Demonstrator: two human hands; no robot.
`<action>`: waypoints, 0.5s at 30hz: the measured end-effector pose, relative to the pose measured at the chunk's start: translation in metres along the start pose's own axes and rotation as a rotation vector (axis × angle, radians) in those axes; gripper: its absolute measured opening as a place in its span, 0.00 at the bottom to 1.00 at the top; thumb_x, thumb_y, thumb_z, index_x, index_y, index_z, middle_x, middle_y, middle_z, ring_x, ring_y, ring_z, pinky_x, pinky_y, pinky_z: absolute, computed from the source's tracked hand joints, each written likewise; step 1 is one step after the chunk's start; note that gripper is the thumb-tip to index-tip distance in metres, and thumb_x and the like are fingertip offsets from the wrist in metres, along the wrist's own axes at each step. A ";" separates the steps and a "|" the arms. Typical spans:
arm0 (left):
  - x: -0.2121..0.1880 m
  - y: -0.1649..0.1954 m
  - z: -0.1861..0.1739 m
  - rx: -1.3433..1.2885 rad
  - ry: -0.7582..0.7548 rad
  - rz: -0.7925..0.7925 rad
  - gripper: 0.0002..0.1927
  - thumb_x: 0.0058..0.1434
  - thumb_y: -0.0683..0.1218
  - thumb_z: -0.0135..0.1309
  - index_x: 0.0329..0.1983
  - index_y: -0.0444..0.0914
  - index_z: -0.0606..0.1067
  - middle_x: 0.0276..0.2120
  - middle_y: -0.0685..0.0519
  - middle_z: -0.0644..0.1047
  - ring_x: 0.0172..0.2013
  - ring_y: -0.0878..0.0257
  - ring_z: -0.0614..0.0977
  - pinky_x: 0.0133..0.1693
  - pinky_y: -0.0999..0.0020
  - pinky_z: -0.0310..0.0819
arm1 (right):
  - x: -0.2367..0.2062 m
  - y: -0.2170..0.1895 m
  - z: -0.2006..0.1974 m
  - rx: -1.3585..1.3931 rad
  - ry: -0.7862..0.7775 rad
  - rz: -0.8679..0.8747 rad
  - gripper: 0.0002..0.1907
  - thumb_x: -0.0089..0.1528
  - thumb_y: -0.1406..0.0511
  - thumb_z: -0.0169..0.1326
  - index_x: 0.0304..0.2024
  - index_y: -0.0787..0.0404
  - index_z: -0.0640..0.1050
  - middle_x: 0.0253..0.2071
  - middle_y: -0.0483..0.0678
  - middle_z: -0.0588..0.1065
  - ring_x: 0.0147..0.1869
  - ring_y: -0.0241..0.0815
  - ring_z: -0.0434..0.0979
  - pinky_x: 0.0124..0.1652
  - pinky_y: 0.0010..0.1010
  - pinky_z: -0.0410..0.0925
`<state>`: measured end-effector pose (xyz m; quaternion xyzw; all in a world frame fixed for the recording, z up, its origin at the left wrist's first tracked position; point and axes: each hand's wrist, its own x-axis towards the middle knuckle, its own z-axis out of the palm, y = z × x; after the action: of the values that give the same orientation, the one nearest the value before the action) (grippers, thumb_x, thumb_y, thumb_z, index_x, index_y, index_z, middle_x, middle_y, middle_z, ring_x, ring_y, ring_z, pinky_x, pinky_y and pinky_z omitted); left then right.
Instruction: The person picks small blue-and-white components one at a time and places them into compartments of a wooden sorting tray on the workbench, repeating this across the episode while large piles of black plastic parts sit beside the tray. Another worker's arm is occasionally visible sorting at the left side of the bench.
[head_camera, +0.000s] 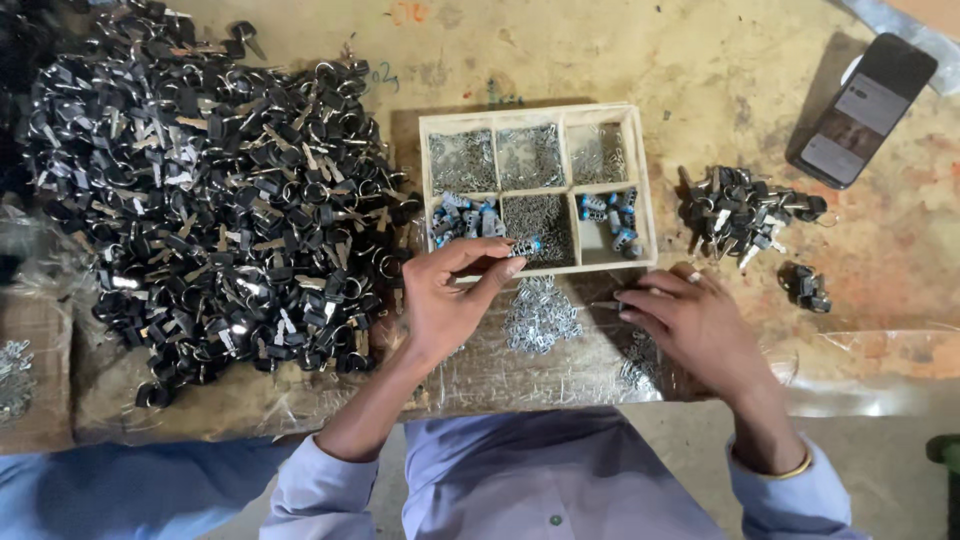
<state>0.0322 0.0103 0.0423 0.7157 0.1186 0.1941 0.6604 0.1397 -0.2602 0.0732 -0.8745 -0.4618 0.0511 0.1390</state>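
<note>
A worn table (620, 60) fills the frame. At the upper left lies a big heap of black-headed keys (210, 200). At centre sits a wooden tray (643, 190) with six compartments, holding small metal bits and blue-ended cylinders (465, 218). A phone (865, 108) lies at the upper right. A small key pile (745, 212) sits right of the tray. Below the tray, on plastic sheet, is a clump of metal bits (540, 315). The left hand (445, 300) pinches a blue-tipped cylinder (524, 246) between thumb and forefinger, at the tray's lower edge. The right hand (690, 320), fingers curled, pinches something too small to tell, right of the clump.
</note>
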 end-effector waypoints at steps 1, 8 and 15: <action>-0.002 0.005 -0.001 0.015 0.002 0.021 0.10 0.60 0.39 0.67 0.44 0.32 0.82 0.39 0.48 0.85 0.38 0.66 0.88 0.40 0.74 0.86 | -0.005 -0.003 0.004 0.060 0.016 0.039 0.14 0.56 0.61 0.63 0.44 0.53 0.84 0.43 0.44 0.79 0.47 0.50 0.76 0.48 0.42 0.69; -0.056 0.029 -0.028 0.050 0.106 0.075 0.09 0.60 0.35 0.67 0.42 0.30 0.80 0.40 0.49 0.84 0.38 0.67 0.86 0.41 0.75 0.83 | -0.018 -0.064 0.030 0.303 0.221 -0.006 0.12 0.56 0.61 0.65 0.42 0.53 0.82 0.46 0.44 0.76 0.49 0.49 0.75 0.51 0.40 0.69; -0.123 0.011 -0.058 0.125 0.336 -0.027 0.10 0.58 0.34 0.67 0.41 0.31 0.78 0.39 0.49 0.84 0.36 0.68 0.84 0.38 0.77 0.79 | 0.012 -0.121 0.059 0.201 0.062 -0.138 0.25 0.56 0.53 0.62 0.54 0.53 0.80 0.64 0.52 0.66 0.68 0.59 0.59 0.58 0.58 0.56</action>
<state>-0.1043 0.0089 0.0410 0.7112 0.2487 0.2944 0.5880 0.0372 -0.1742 0.0521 -0.8234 -0.5090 0.0605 0.2434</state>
